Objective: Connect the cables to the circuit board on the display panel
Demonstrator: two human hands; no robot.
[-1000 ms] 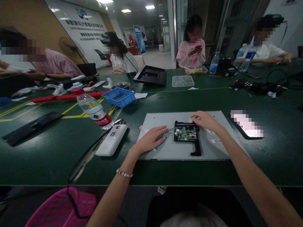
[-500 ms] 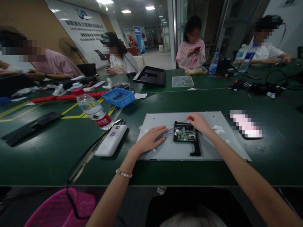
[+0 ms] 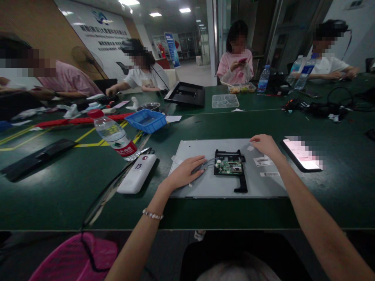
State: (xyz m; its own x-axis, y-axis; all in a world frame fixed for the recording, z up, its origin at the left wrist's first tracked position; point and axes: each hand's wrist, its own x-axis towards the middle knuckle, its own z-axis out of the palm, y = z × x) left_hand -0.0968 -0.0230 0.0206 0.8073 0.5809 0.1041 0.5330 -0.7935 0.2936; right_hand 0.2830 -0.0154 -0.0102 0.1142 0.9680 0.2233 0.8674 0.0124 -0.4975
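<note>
A flat grey metal panel (image 3: pixel 202 187), like the back of a display, lies in front of me. Near its middle sits a green circuit board (image 3: pixel 230 167) in a black plastic bracket (image 3: pixel 241 183). My left hand (image 3: pixel 187 169) lies flat on the panel's left part, fingers stretched over grey cables (image 3: pixel 209 163) that run to the board. Over the panel's upper right is my right hand (image 3: pixel 265 146), fingers bent together. A small whitish piece (image 3: pixel 250 148) shows just under its fingertips; whether they grip anything is hidden. White labels (image 3: pixel 263 161) are stuck below that hand.
Left of the panel are a white power bank (image 3: pixel 137 173), a water bottle (image 3: pixel 115 134) and a blue basket (image 3: pixel 148 120). A phone (image 3: pixel 303 155) lies to the right. Farther back stand a black frame (image 3: pixel 186 93) and a clear tray (image 3: pixel 225 101). Several people sit around the table.
My right hand has moved right, from the bracket's top edge to the panel's upper right, uncovering the labels. My left hand stays put. A person at the back left has stretched out an arm.
</note>
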